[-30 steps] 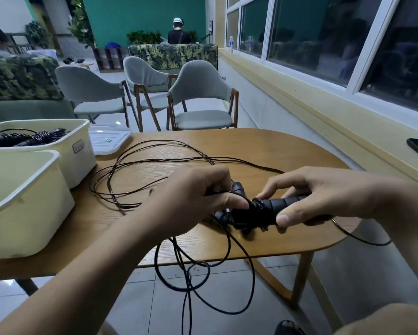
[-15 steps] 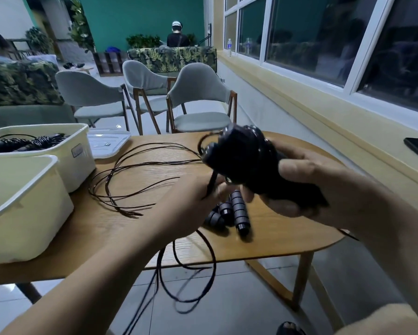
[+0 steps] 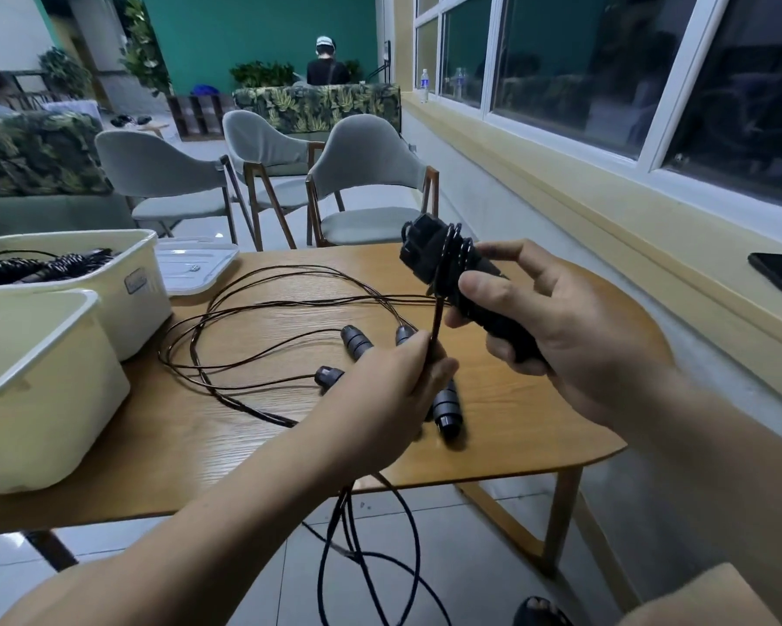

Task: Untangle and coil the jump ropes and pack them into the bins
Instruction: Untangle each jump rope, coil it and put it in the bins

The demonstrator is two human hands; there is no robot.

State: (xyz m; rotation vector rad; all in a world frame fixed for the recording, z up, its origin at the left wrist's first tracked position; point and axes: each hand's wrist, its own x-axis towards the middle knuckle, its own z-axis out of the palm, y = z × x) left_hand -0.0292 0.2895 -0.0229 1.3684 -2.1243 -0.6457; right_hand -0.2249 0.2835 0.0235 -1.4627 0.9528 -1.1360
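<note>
Over wooden table (image 3: 538, 422), centre frame: coiling cord (image 3: 435, 323).
Gripping handles (image 3: 425, 259) in right hand (image 3: 574, 345) as spool; pinching cord taut in left hand (image 3: 389, 399).

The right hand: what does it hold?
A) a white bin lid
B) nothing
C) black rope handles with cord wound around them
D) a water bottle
C: the right hand grips the black handles, cord wound round them, above the table, while the left hand pinches the cord running down from them.
</note>
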